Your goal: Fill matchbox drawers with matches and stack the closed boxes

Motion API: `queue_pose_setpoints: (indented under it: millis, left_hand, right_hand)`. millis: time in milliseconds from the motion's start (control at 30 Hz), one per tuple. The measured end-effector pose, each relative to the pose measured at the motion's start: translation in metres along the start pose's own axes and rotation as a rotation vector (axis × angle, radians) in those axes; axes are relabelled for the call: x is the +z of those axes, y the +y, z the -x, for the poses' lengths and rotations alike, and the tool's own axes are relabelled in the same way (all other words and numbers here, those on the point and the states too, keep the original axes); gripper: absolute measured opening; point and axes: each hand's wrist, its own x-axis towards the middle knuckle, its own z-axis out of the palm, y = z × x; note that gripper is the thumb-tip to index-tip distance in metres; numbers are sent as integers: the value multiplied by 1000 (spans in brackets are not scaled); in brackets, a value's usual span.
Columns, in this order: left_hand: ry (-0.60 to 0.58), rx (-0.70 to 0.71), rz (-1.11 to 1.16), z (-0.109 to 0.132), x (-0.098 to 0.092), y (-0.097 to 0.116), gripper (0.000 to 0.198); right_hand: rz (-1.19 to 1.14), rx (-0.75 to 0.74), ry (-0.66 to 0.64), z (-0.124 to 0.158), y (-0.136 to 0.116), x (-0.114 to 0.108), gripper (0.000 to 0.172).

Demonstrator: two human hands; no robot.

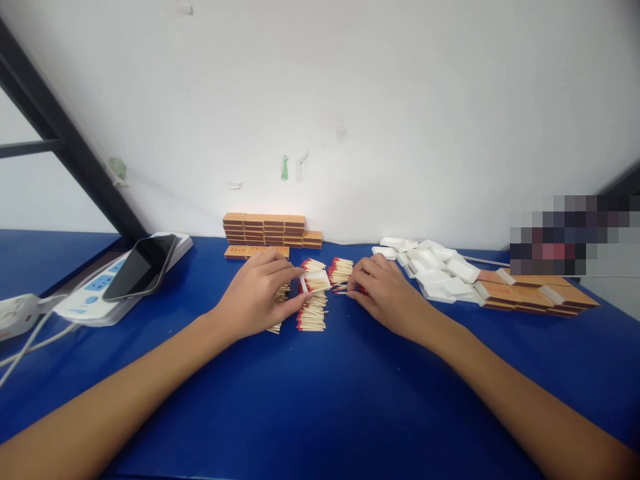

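On a blue table lie heaps of red-tipped matches [313, 313]. My left hand [257, 290] pinches a small white matchbox tray [314, 281] by its left end, just above the heap. My right hand [383, 287] rests on the table to the right with its fingers curled onto a few loose matches [341, 290]; another bundle of matches [341, 269] lies just behind. What the right fingers hold is hidden.
Stacked orange matchbox sleeves [265, 230] stand against the white wall. A heap of white trays [435, 270] and more orange sleeves [535, 295] lie at right. A phone [141, 267] rests on a white device [87, 303] at left, with cables.
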Motion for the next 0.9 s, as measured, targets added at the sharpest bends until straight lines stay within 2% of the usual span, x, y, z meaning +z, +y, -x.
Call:
queue_pose_setpoints:
  millis: [100, 267, 700, 900]
  left_hand:
    - [0, 5, -3, 0, 0, 0, 31]
    - [-2, 7, -5, 0, -1, 0, 31]
    - [-8, 13, -6, 0, 0, 1, 29]
    - [2, 16, 0, -1, -1, 2, 29]
  right_hand:
    - [5, 19, 13, 0, 0, 0, 1]
    - [12, 21, -4, 0, 3, 2, 9]
    - [-31, 23, 13, 0, 4, 5, 5]
    - [-27, 1, 4, 0, 5, 5, 11]
